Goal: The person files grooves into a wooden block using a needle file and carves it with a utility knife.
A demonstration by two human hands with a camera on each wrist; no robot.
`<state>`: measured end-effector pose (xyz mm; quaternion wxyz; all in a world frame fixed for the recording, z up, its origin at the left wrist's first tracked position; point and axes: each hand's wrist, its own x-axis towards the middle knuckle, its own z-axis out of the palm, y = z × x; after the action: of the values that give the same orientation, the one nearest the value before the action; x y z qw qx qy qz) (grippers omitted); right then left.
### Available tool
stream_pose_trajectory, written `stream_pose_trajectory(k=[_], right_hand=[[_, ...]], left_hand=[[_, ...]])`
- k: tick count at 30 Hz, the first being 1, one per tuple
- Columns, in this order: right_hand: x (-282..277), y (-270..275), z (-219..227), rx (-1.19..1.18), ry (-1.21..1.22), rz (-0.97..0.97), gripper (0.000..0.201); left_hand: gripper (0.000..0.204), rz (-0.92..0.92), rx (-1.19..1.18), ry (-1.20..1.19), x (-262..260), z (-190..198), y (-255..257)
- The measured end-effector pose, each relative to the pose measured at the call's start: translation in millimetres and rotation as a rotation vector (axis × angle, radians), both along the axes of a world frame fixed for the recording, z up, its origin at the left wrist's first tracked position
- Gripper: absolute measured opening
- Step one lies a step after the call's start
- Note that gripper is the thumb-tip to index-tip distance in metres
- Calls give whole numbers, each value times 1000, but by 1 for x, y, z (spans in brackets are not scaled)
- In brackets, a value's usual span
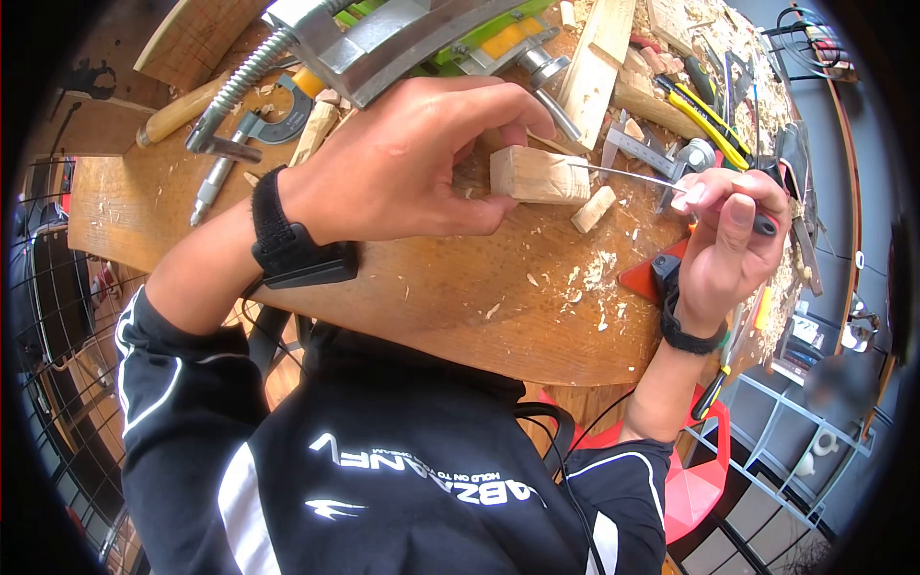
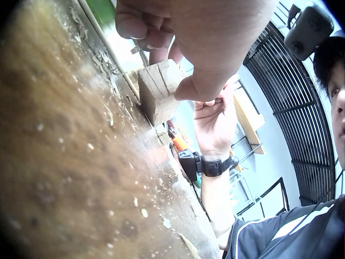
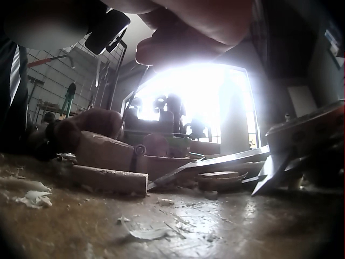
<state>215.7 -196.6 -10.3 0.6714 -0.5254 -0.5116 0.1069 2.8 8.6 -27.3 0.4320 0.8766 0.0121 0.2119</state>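
My left hand (image 1: 412,158) holds a squared wooden block (image 1: 539,177) down at the bench top, thumb on the near side and fingers reaching round the far side. In the left wrist view, dark lines run across a face of the block (image 2: 161,81). From the right, my right hand (image 1: 733,235) grips a slim tool with a dark handle (image 1: 764,225) and a thin straight metal shaft (image 1: 637,176). Its tip overlaps the block's right part in the head view; I cannot tell the tool's exact kind. A small wooden offcut (image 1: 594,209) lies beside the block.
Beyond the left hand stands a metal vise (image 1: 374,48), with a micrometer (image 1: 273,120) to its left. Calipers (image 1: 637,153), a yellow-and-black tool (image 1: 709,120) and wood strips lie behind the block. Shavings (image 1: 599,273) litter the wooden bench (image 1: 431,297), whose front edge faces the body.
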Motion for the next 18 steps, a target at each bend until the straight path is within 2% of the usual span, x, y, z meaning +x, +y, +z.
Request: stream_pose_trajectory(k=[2, 8, 14, 16, 18], right_hand=[[0, 0, 0, -16, -13, -47, 24], [3, -1, 0, 45, 30, 58, 23], [2, 2, 1, -8, -31, -61, 23], [6, -1, 0, 35, 20, 32, 22], [5, 0, -1, 36, 12, 45, 21]], left_hand=[[58, -2, -6, 3, 0, 0, 0], [57, -2, -1, 1, 0, 0, 0], [56, -9, 0, 2, 1, 0, 0], [56, -9, -10, -1, 1, -1, 0], [56, -6, -8, -5, 1, -1, 0]])
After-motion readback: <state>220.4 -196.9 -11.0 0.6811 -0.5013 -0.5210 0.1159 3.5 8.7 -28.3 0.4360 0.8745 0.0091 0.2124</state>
